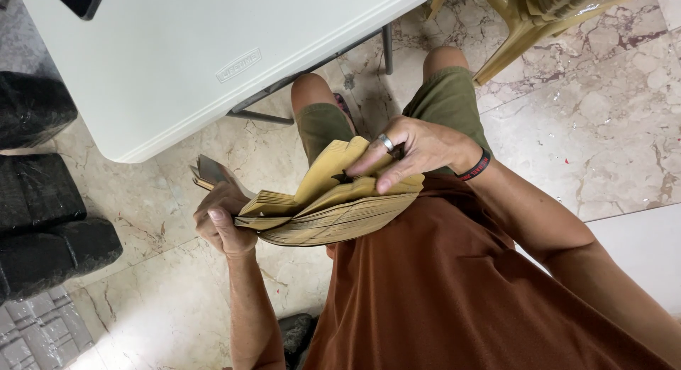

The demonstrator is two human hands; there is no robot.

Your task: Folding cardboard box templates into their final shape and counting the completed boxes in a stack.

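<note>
Starting at the left edge, black wrapped bundles (39, 221) sit stacked on the marble floor (603, 107), and a strip of bare floor runs between them and the seated person's legs. Farther off, the white counter (177, 65) ends in a rounded corner just beyond the knees, its edge slanting up to the right. Below that corner, held over the lap in mid-air, is a thick stack of tan envelopes (326, 217); its long axis runs left to right, bowed downward in the middle. The left hand (221, 224) comes up from below with the wrist bent, its fingers wrapped tightly around the stack's left end. The right hand (411, 153), wearing a ring and a dark wristband, reaches in from the right, its fingers spread over the top envelopes, lifting them apart. At far right stands a yellow plastic chair (539, 15).
</note>
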